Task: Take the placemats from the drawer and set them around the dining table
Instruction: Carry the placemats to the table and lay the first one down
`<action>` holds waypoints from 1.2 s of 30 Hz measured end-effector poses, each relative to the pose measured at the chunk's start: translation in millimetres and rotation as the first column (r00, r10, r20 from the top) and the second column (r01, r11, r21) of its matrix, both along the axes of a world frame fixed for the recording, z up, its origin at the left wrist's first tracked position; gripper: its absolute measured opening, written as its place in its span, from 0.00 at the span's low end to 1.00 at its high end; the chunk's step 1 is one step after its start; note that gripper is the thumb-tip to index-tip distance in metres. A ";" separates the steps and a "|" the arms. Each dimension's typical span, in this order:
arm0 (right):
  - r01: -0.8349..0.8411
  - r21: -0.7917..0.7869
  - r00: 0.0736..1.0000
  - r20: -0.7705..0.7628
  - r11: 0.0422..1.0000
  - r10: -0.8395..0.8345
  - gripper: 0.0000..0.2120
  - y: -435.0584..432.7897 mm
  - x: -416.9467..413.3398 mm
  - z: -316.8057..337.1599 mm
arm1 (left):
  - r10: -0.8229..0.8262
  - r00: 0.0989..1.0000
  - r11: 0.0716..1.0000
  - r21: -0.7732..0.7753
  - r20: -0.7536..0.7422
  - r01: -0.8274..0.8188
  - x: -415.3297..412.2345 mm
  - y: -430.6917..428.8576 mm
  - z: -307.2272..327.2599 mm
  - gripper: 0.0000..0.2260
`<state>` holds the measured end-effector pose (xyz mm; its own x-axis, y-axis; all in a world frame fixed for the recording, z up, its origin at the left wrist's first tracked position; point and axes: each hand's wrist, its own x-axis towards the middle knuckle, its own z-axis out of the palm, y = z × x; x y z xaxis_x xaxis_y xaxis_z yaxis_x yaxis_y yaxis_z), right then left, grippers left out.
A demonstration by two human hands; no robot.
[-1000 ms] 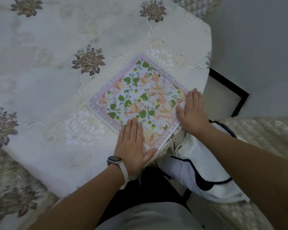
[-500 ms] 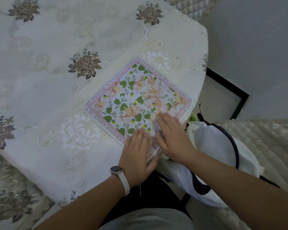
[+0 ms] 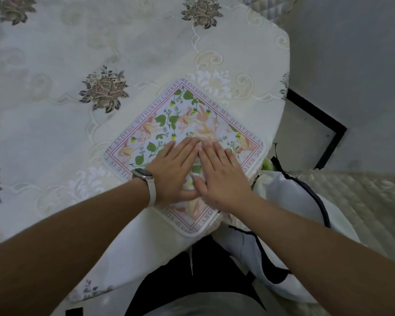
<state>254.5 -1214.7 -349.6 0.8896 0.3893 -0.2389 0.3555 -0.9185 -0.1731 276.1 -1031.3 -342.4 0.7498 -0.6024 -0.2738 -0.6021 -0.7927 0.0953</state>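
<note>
A square floral placemat [image 3: 180,119] with a pink lettered border lies turned like a diamond at the near right corner of the dining table [image 3: 55,133], which wears a cream embroidered cloth. Its nearest corner reaches the table's edge. My left hand [image 3: 173,172], with a watch on the wrist, lies flat on the mat's middle with straight fingers. My right hand [image 3: 221,176] lies flat beside it, fingers straight, the two hands touching at the thumbs. Both press on the mat and hold nothing.
A white bag with black trim [image 3: 290,201] hangs at the table's right edge, close to my right forearm. A quilted chair seat [image 3: 363,201] lies to the right. A grey wall with a black-framed opening [image 3: 317,124] stands beyond the table's corner.
Both hands slid from the mat's near edge toward its middle and came together. The right hand crossed over from the mat's right corner. The mat stayed in place.
</note>
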 end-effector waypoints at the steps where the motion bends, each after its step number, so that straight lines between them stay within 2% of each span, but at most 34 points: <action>1: 0.020 -0.001 1.000 -0.001 1.000 -0.020 0.34 -2.5 9.2 -0.1 | -0.006 1.000 1.000 0.016 -0.002 0.006 12.3 -2.2 0.1 0.45; 6: 0.141 0.019 0.989 0.044 0.990 -0.142 0.32 -21.9 46.2 -3.7 | 0.032 0.999 0.999 -0.014 0.038 -0.031 61.2 -6.2 -5.5 0.41; 9: 0.184 0.037 0.982 0.038 0.982 -0.185 0.33 -36.0 58.1 -3.5 | 0.230 0.973 0.972 -0.050 0.025 -0.229 90.4 3.9 -7.1 0.36; 13: 0.282 0.021 0.959 0.004 0.959 -0.282 0.32 -60.2 66.3 -2.9 | 0.432 0.902 0.899 -0.076 0.006 -0.430 106.3 30.4 -8.2 0.33; 21: 0.399 0.036 0.915 -0.085 0.916 -0.395 0.29 -112.9 62.3 7.0 | 0.566 0.823 0.818 -0.082 -0.056 -0.569 35.1 93.5 -3.6 0.32; 24: 0.536 0.081 0.840 -0.158 0.841 -0.520 0.29 -135.3 47.6 14.6 | 0.626 0.771 0.773 -0.040 -0.116 -0.633 -6.7 110.4 3.5 0.36; 26: 0.563 0.069 0.818 -0.184 0.823 -0.544 0.29 -144.1 44.3 23.1 | 0.656 0.738 0.744 -0.025 -0.162 -0.667 -29.4 119.0 12.8 0.38; 31: 0.406 0.192 0.914 -0.082 0.893 -0.398 0.19 -120.7 59.3 59.7 | 0.717 0.660 0.668 -0.047 -0.223 -0.742 -73.7 128.5 47.9 0.41; 34: 0.204 0.257 0.978 -0.010 0.945 -0.209 0.19 -82.9 72.0 81.1 | 0.779 0.587 0.570 -0.139 -0.223 -0.810 -87.7 122.6 73.1 0.40; 36: 0.066 0.283 0.997 0.008 0.957 -0.071 0.19 -52.5 75.9 93.7 | 0.790 0.590 0.564 -0.177 -0.168 -0.806 -94.0 115.5 86.3 0.39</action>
<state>330.3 -1267.2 -255.9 0.9197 0.3763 -0.1117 0.2985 -0.8553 -0.4235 182.0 -915.8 -256.1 0.9401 0.1867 -0.2851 0.2799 -0.9002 0.3335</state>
